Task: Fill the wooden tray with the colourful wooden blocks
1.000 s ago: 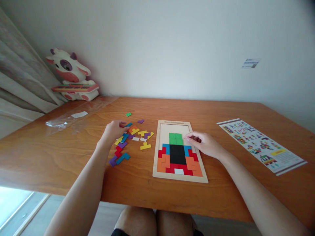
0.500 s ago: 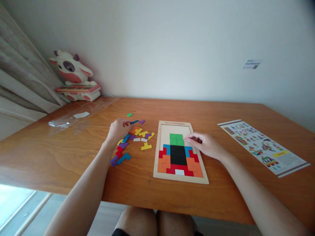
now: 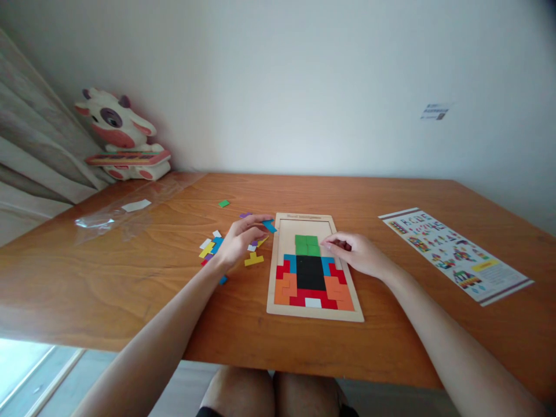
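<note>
Between the fingertips of my left hand (image 3: 240, 236) is a blue piece (image 3: 270, 226), held at the left edge of a wooden puzzle board (image 3: 271, 289). My right hand (image 3: 351, 250) rests over the board's right side, its fingers pinched together beside the green squares (image 3: 307, 245); whether they grip anything is too small to tell. Below the green squares lies a black block (image 3: 310, 273), with blue, red and orange pieces around it and a white piece (image 3: 313, 302) at the bottom. The upper part of the board shows bare wood.
Loose pieces, among them a yellow one (image 3: 254, 259), lie left of the board, partly under my left hand. A green piece (image 3: 223, 203) lies behind them. Farther left are clear plastic (image 3: 99, 223) and a toy cow (image 3: 124, 136). A printed sheet (image 3: 456, 255) lies at right.
My left hand has moved right with the blue piece, from over the loose pieces to the board's edge. My right hand has stayed by the green squares. The whole view has shifted slightly.
</note>
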`<state>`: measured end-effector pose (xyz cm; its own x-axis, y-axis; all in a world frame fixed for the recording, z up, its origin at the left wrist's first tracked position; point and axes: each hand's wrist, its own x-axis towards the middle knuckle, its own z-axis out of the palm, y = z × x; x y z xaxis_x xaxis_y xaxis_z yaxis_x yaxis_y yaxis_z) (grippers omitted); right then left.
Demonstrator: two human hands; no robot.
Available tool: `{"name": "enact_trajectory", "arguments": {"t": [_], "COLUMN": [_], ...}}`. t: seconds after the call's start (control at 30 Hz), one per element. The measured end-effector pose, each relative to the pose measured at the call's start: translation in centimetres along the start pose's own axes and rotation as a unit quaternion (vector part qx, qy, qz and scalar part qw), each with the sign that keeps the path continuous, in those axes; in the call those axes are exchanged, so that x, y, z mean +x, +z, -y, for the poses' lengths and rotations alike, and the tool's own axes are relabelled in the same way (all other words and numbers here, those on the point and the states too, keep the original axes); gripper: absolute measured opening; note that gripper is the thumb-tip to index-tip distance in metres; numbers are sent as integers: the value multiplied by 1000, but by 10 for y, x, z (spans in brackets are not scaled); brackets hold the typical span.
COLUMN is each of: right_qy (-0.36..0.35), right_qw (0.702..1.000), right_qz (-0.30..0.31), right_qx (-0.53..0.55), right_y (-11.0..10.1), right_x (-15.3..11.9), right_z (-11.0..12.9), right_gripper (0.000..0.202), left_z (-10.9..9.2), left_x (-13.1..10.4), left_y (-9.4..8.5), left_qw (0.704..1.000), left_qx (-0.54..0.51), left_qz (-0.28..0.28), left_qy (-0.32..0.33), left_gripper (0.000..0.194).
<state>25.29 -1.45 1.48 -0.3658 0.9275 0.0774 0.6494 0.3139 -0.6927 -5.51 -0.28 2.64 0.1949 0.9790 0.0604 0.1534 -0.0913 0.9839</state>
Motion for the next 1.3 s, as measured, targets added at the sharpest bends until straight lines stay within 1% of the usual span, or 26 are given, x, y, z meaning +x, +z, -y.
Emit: {"name": "enact_trajectory", "arguments": {"t": [0.13, 0.27, 0.33, 0.4, 0.5, 0.6, 0.7, 0.77, 0.87, 1.0, 1.1, 1.23, 1.3], "right_qy": [0, 3, 2, 1, 0, 0, -1, -3, -8, -7, -3, 0, 1], "right_qw": [1000, 1000, 1000, 1000, 1000, 1000, 1000, 1000, 1000, 1000, 1000, 1000, 1000], "right_qz": [2, 4, 6, 6, 5, 3, 3, 3, 4, 2, 0, 2, 4], "right_qx": [-1, 0, -1, -2, -1, -3, -1, 2, 4, -2, -10, -8, -6], "right_y": [-1, -1, -1, -1, 0, -1, -1, 0, 1, 1, 1, 2, 2], "right_x": [0, 0, 0, 0, 0, -1, -1, 0, 0, 0, 0, 0, 0], "right_z": [2, 2, 2, 2, 2, 3, 3, 2, -1, -3, -2, -1, -2], "right_gripper": [30, 29, 30, 30, 29, 29, 30, 30, 31, 31, 32, 32, 33], "left_z": [5, 12, 14, 15, 14, 11, 9, 8, 10, 14, 16, 12, 10], "left_x": [-1, -1, -1, -2, -5, -7, -9, -9, -7, -4, -3, -4, -5], "left_y": [13, 15, 14, 15, 19, 23, 27, 28, 31, 33, 36, 41, 43], "left_qw": [997, 992, 988, 982, 972, 965, 958, 945, 922, 911, 909, 925, 923], "left_qx": [63, 107, 141, 180, 228, 253, 278, 313, 355, 371, 379, 367, 377], "left_qz": [12, 36, 37, 31, 17, 12, 12, 4, -20, -48, -54, -51, -42], "left_qy": [47, 62, 58, 55, 62, 65, 65, 94, 154, 173, 166, 83, 71], "left_gripper": [41, 40, 36, 31, 30, 31, 27, 23, 19, 21, 24, 26, 27]}}
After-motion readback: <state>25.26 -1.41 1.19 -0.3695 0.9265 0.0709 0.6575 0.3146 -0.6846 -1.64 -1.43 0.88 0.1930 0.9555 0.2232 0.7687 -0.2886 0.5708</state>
